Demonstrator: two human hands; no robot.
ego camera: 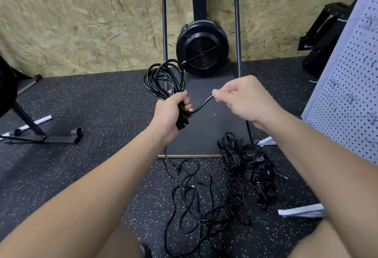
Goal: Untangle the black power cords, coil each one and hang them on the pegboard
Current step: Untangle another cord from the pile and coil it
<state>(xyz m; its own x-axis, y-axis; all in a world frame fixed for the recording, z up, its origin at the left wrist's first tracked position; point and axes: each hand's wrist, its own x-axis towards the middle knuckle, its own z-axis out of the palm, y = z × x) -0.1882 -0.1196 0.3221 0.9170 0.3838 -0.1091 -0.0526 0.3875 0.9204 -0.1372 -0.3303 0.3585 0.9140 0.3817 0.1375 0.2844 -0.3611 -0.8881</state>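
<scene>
My left hand (171,110) grips the coiled cord (163,78) upright so its loops stay gathered, while my right hand (239,96) pinches its tail taut for wrapping, the pegboard (347,86) waiting at right.

You are standing in a gym-like workshop space. Black speckled rubber flooring (86,102) lies under you, a chipboard wall (81,22) rises beyond your hands, a fan-wheel exercise machine (202,50) stands against it, and a white pegboard (351,86) with metal hooks stands to your right.
</scene>
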